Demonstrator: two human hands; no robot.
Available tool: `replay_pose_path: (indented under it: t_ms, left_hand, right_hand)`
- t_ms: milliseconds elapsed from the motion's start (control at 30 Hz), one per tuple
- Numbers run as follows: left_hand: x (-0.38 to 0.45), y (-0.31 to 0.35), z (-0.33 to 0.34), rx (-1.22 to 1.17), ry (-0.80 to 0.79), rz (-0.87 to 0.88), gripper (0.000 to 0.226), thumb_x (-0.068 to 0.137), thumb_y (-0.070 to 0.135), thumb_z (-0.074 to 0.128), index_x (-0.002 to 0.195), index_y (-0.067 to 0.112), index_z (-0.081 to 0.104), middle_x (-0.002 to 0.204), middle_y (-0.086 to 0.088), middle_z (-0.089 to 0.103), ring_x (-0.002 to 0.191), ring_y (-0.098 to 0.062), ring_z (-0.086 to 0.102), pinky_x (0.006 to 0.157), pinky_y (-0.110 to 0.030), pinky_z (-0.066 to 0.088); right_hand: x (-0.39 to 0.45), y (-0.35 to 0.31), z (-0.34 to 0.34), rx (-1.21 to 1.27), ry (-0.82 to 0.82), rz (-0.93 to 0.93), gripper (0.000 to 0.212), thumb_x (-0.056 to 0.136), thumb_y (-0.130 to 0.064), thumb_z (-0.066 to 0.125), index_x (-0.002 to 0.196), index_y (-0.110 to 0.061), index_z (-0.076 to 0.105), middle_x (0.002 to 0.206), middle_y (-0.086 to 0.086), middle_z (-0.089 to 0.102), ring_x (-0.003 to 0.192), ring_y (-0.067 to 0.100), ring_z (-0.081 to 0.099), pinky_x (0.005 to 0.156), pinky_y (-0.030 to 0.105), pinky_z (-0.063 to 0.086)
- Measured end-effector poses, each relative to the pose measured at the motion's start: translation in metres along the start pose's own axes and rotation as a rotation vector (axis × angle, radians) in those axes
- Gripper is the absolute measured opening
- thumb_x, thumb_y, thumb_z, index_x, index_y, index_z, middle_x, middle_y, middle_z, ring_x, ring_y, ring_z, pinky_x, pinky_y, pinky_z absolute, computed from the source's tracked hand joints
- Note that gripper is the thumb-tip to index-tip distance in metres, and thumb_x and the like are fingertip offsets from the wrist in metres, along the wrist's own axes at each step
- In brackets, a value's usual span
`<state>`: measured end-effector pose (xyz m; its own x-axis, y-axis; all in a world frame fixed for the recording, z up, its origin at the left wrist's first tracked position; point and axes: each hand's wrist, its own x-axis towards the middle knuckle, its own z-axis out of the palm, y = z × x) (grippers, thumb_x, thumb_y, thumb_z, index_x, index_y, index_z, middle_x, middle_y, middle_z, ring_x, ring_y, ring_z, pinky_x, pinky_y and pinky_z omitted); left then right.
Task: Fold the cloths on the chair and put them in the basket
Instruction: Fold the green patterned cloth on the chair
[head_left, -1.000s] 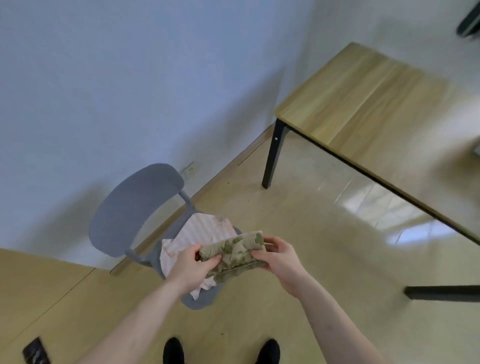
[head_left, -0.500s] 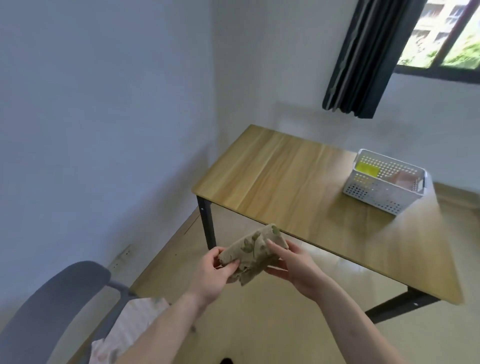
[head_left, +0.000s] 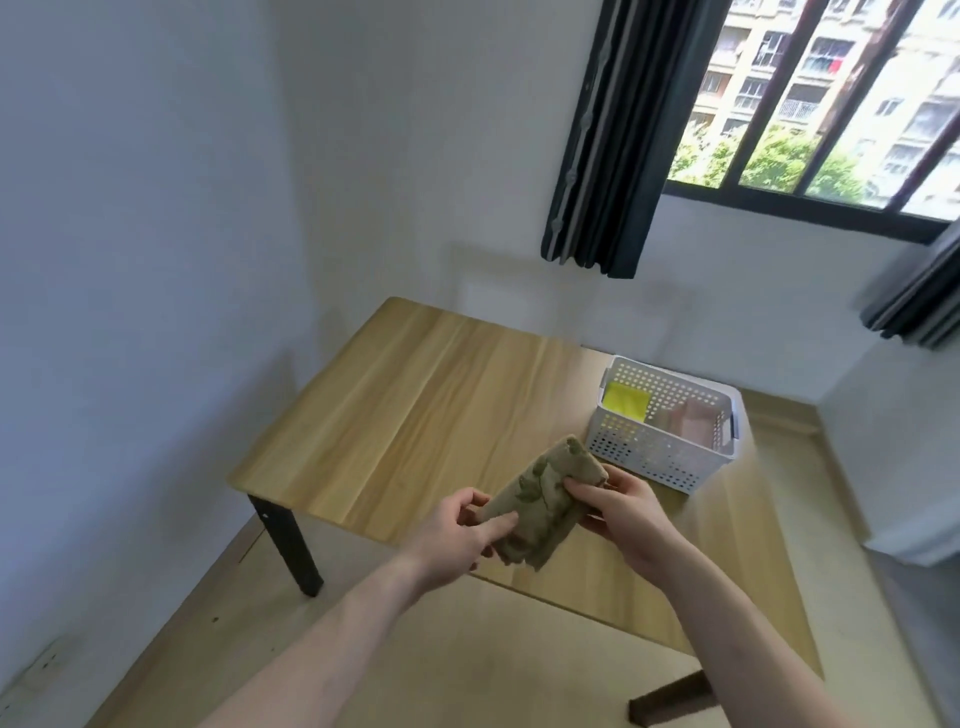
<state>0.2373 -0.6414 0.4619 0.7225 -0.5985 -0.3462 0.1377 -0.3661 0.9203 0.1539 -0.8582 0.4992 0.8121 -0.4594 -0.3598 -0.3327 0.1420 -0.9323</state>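
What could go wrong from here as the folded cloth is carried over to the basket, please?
The folded cloth is pinched only at its ends by the left hand and right hand; its lower edge already hangs loose, so it may unfold if one grip slackens. The basket already holds a yellow cloth and a pink cloth, so dropping it in could rumple them.
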Motion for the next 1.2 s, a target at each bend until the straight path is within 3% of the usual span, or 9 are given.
replay_pose_path:
  t_ms: [200, 367, 500, 767, 867, 933, 1033, 1100, 1200]
  left_hand:
    - [0.101, 0.042, 0.050, 0.166, -0.059, 0.046, 0.028, 0.095, 0.042, 0.069, 0.097, 0.014, 0.068, 0.091, -0.007, 0.075, 0.076, -0.014, 0.064, 0.073, -0.036, 0.056]
    - [0.173, 0.058, 0.092, 0.157, -0.091, 0.030, 0.024, 0.097, 0.035, 0.068, 0.091, 0.012, 0.068, 0.085, -0.003, 0.073, 0.068, -0.012, 0.063, 0.057, -0.019, 0.048]
    - [0.229, 0.068, 0.134, 0.141, -0.068, 0.005, 0.021, 0.098, 0.033, 0.068, 0.086, 0.015, 0.067, 0.081, 0.001, 0.071, 0.065, -0.014, 0.060, 0.051, -0.016, 0.044]
    - [0.343, 0.092, 0.193, 0.179, 0.035, -0.132, 0.020, 0.091, 0.038, 0.068, 0.079, 0.021, 0.067, 0.081, -0.002, 0.074, 0.069, -0.017, 0.064, 0.069, -0.032, 0.053]
    - [0.386, 0.105, 0.201, 0.090, 0.087, -0.194, 0.017, 0.086, 0.039, 0.072, 0.088, 0.022, 0.068, 0.083, 0.001, 0.071, 0.070, -0.021, 0.065, 0.066, -0.031, 0.054]
    - [0.411, 0.112, 0.204, 0.017, 0.106, -0.259, 0.016, 0.092, 0.029, 0.071, 0.101, 0.019, 0.064, 0.087, -0.002, 0.068, 0.060, -0.019, 0.064, 0.050, -0.027, 0.053]
    - [0.438, 0.119, 0.208, -0.026, 0.122, -0.326, 0.041, 0.095, 0.020, 0.068, 0.131, 0.011, 0.050, 0.102, -0.007, 0.065, 0.056, -0.015, 0.064, 0.038, -0.025, 0.047]
    - [0.453, 0.115, 0.210, -0.004, 0.128, -0.356, 0.057, 0.093, 0.018, 0.068, 0.142, 0.010, 0.039, 0.102, -0.006, 0.065, 0.057, -0.016, 0.065, 0.046, -0.032, 0.055]
    - [0.471, 0.108, 0.212, 0.038, 0.131, -0.398, 0.058, 0.090, 0.018, 0.068, 0.140, 0.013, 0.039, 0.103, -0.003, 0.064, 0.066, -0.022, 0.070, 0.072, -0.049, 0.062]
  right_hand:
    - [0.070, -0.023, -0.077, -0.095, 0.100, -0.029, 0.013, 0.098, -0.015, 0.072, 0.110, -0.019, 0.074, 0.106, 0.008, 0.079, 0.098, 0.024, 0.074, 0.091, 0.042, 0.061]
    - [0.135, -0.026, -0.139, -0.063, 0.159, -0.008, 0.016, 0.100, -0.015, 0.068, 0.116, -0.019, 0.071, 0.105, 0.006, 0.078, 0.097, 0.025, 0.073, 0.075, 0.034, 0.060]
    - [0.195, -0.029, -0.186, -0.065, 0.138, 0.041, 0.018, 0.101, -0.015, 0.068, 0.119, -0.014, 0.071, 0.107, 0.009, 0.077, 0.098, 0.027, 0.073, 0.077, 0.036, 0.061]
    - [0.330, -0.040, -0.260, -0.143, 0.070, 0.085, 0.012, 0.099, -0.013, 0.070, 0.110, -0.011, 0.073, 0.107, 0.012, 0.078, 0.097, 0.029, 0.074, 0.085, 0.043, 0.063]
    - [0.385, -0.042, -0.268, -0.147, 0.040, 0.108, 0.012, 0.098, -0.016, 0.072, 0.109, -0.012, 0.074, 0.107, 0.011, 0.078, 0.095, 0.026, 0.074, 0.086, 0.042, 0.063]
    - [0.418, -0.039, -0.266, -0.124, 0.018, 0.117, 0.010, 0.099, -0.014, 0.070, 0.108, -0.015, 0.074, 0.101, 0.008, 0.077, 0.088, 0.022, 0.073, 0.085, 0.041, 0.063]
    - [0.459, -0.030, -0.258, -0.136, 0.001, 0.153, 0.014, 0.100, -0.009, 0.066, 0.109, -0.017, 0.074, 0.091, 0.005, 0.073, 0.079, 0.018, 0.069, 0.089, 0.043, 0.062]
    - [0.484, -0.017, -0.255, -0.204, 0.003, 0.183, 0.010, 0.099, -0.010, 0.066, 0.103, -0.015, 0.073, 0.093, 0.010, 0.073, 0.079, 0.021, 0.068, 0.093, 0.047, 0.061]
    - [0.517, 0.002, -0.251, -0.353, 0.020, 0.223, 0.010, 0.096, -0.015, 0.069, 0.105, -0.012, 0.074, 0.102, 0.014, 0.076, 0.080, 0.024, 0.070, 0.090, 0.048, 0.063]
